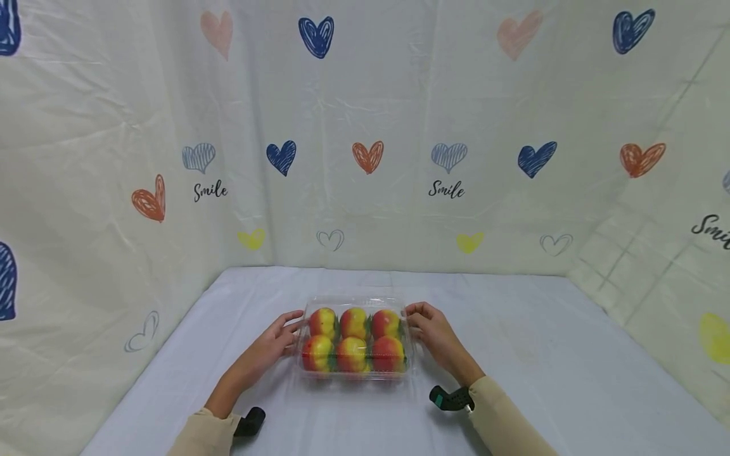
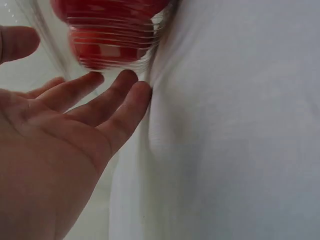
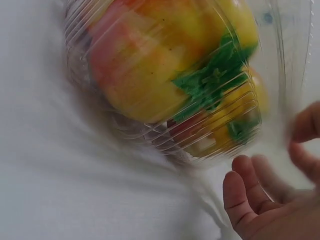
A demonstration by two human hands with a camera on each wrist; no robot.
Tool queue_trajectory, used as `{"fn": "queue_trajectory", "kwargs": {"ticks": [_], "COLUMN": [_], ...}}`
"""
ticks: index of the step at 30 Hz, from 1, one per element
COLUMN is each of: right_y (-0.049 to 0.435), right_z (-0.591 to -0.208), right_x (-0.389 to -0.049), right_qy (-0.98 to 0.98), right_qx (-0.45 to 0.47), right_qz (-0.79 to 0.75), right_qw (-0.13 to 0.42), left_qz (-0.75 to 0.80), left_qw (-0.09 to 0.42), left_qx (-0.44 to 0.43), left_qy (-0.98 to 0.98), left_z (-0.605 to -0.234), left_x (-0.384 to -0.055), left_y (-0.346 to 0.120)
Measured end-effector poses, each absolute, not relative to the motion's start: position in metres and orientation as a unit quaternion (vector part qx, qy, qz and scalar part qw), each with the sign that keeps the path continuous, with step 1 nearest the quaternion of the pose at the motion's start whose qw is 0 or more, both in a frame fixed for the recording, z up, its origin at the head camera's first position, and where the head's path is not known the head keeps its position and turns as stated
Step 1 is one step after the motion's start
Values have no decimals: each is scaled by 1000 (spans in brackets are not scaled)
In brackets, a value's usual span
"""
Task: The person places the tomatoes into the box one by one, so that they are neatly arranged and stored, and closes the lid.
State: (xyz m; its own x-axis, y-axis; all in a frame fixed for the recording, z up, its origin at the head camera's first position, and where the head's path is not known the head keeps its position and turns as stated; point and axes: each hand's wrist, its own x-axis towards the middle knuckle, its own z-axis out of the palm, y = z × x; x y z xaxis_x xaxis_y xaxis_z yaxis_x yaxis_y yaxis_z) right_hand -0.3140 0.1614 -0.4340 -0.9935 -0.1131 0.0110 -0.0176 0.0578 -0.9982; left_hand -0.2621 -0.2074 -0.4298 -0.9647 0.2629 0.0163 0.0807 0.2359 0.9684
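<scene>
A clear plastic clamshell box [image 1: 353, 373] with a ribbed side sits on the white-covered table, its lid lying over the contents. Inside are several red-and-yellow fruits [image 1: 352, 353] in two rows, and green leafy tops [image 3: 215, 75] show through the plastic. My left hand [image 1: 274, 345] is at the box's left side, its fingers [image 2: 125, 107] loosely extended at the ribbed wall and its thumb spread apart. At the right side is my right hand [image 1: 436, 332], fingers [image 3: 245, 190] slightly bent near the wall and thumb close to the rim. Whether that thumb touches the rim is hard to tell.
The white cloth [image 1: 525, 354] covers the table around the box. Behind it hangs a pale curtain [image 1: 393, 209] printed with hearts and lettering, which also runs along both sides. Black wrist devices [image 1: 450, 399] sit by the beige sleeves [image 1: 504, 421].
</scene>
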Motion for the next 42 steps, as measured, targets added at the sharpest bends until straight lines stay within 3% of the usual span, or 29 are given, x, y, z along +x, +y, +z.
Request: {"fn": "queue_trajectory", "kwargs": {"ticks": [13, 16, 31, 42], "right_y": [144, 141, 144, 175], "right_z": [-432, -433, -423, -408], "right_x": [-307, -307, -299, -251], "right_qy": [769, 776, 805, 835], "right_qx": [-53, -50, -51, -75], "right_qz": [-635, -626, -590, -542], "right_qw": [-48, -52, -40, 57], "left_qz": [536, 554, 614, 591], "left_qw": [232, 247, 201, 191], "left_qx": [143, 149, 153, 150], "left_qy": [799, 781, 748, 769], "left_z": [-389, -388, -395, -405], "left_x": [-236, -232, -222, -221], "left_y": [-226, -220, -212, -206]}}
